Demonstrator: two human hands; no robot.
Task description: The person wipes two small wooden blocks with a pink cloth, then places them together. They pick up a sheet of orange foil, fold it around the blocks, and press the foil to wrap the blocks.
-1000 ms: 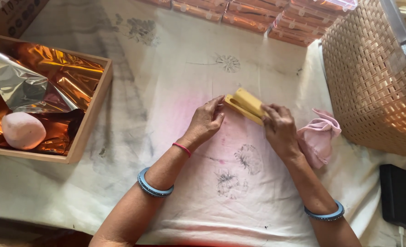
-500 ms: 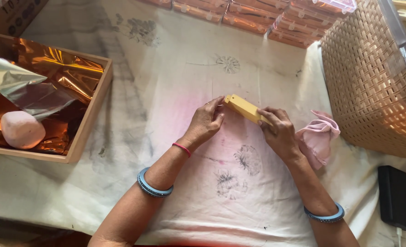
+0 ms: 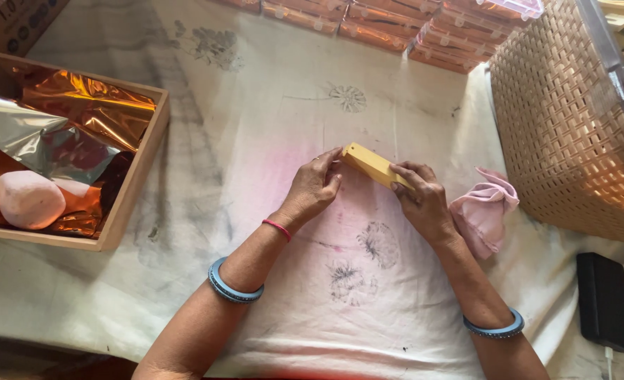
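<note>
Yellow block (image 3: 372,166) — small, flat, rectangular — sits mid-scene just above the white cloth (image 3: 270,127), tilted so its left end is farther and its right end nearer. Left hand (image 3: 313,190) is curled, fingertips pinching the block's left end; right hand (image 3: 422,202) is curled over the right end, fingers wrapped on it, so both hands are closed on the block and it spans the gap between them. Each forearm has a blue bangle: left one (image 3: 233,285) well back from the wrist, right one (image 3: 493,328) near the bottom edge. A thin red thread band (image 3: 277,228) is on the left wrist. Just right of the right hand, touching or nearly so — can't tell — lies a crumpled pink cloth (image 3: 482,211). Far right: a woven basket (image 3: 572,134), tilted, resting on the cloth. Near right: a black slab-shaped device (image 3: 605,301) with a white cable at its near end. Left side: a shallow wooden tray (image 3: 137,176) holding crumpled orange and silver foil (image 3: 80,119) plus a rounded pale pink lump (image 3: 29,200) at its near-left part. Far edge: a row of orange-brown packs (image 3: 396,28) lined up side by side. The white cloth carries faint grey flower prints and pink stains around the hands.
</note>
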